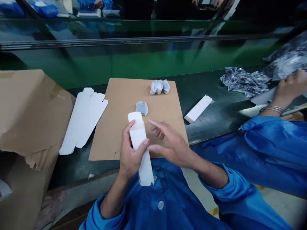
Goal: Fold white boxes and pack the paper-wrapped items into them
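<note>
My left hand (pixel 133 151) is wrapped round a slim white carton (pixel 141 150), tilted with its top end open and a flap standing up. Just right of that carton, my right hand (pixel 171 145) has its fingers apart and nothing in them. Beyond the carton's open end lies a small wrapped item (pixel 142 108) with a dark printed mark. Three more small white-wrapped items (pixel 159 87) sit in a row farther back. All of them rest on a flat cardboard sheet (pixel 110 127).
Flattened white cartons (pixel 83 119) lie left, beside a large brown cardboard box (pixel 28 108). A closed-looking white carton (pixel 199 109) is on the dark bench at right. Crumpled clear plastic (pixel 244 81) lies farther right, near a co-worker's hand (pixel 289 88).
</note>
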{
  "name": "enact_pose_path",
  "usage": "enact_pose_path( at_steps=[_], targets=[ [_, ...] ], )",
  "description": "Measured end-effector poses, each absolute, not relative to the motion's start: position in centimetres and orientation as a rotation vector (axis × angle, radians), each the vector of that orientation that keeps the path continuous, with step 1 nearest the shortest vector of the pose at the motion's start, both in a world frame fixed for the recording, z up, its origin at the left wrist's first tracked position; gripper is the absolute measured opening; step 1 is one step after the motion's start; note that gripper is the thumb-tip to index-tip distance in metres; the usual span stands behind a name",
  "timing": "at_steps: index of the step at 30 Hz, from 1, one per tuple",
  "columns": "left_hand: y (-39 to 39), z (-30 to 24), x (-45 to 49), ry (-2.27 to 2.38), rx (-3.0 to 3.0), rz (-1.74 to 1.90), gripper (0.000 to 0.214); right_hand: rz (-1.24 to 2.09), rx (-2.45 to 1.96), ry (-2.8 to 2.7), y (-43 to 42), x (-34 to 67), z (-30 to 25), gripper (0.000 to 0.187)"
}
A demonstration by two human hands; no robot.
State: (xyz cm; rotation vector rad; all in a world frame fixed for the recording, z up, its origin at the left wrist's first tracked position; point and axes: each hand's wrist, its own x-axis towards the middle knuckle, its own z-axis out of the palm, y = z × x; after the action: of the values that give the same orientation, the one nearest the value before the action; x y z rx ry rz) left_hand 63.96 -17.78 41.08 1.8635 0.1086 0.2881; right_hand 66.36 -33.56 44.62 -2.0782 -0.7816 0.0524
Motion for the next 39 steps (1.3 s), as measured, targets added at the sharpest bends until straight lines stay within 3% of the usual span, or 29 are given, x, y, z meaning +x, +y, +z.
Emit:
enact_pose_path(
  at_steps=[6,12,14,17,21,25,27,39],
  targets=[
    [-16.3,40.9,63.5,-0.192,2.019,0.407,0.047,0.153,-1.770,-0.782,-33.9,68.6,45.0,0.023],
    [-16.2,41.1,63.5,-0.306,2.076,0.339,0.033,0.219,-1.392,-0.238,-34.0,70.9,44.8,0.034],
    [-16.0,41.2,63.7,-0.337,2.097,0.347,0.031,0.408,-1.341,-0.277,-33.7,71.4,44.9,0.037],
    [-15.8,41.2,63.8,-0.339,2.124,0.360,0.031,0.560,-1.388,-0.414,-33.2,71.3,45.5,0.027],
    [-16.2,40.6,63.7,-0.292,2.094,0.416,0.046,0.493,-1.529,-0.477,-33.0,70.5,46.3,0.023],
    [-16.4,40.1,63.2,-0.204,1.888,0.399,0.090,0.457,-1.509,-0.491,-33.2,70.4,46.1,0.017],
    [-16.0,40.0,62.9,-0.176,1.907,0.314,0.098,0.489,-1.460,-0.474,-33.4,70.6,45.9,0.019],
    [-14.7,39.7,63.0,-0.249,2.072,0.184,0.080,0.329,-1.693,-0.473,-34.0,69.4,46.1,0.011]
  ],
)
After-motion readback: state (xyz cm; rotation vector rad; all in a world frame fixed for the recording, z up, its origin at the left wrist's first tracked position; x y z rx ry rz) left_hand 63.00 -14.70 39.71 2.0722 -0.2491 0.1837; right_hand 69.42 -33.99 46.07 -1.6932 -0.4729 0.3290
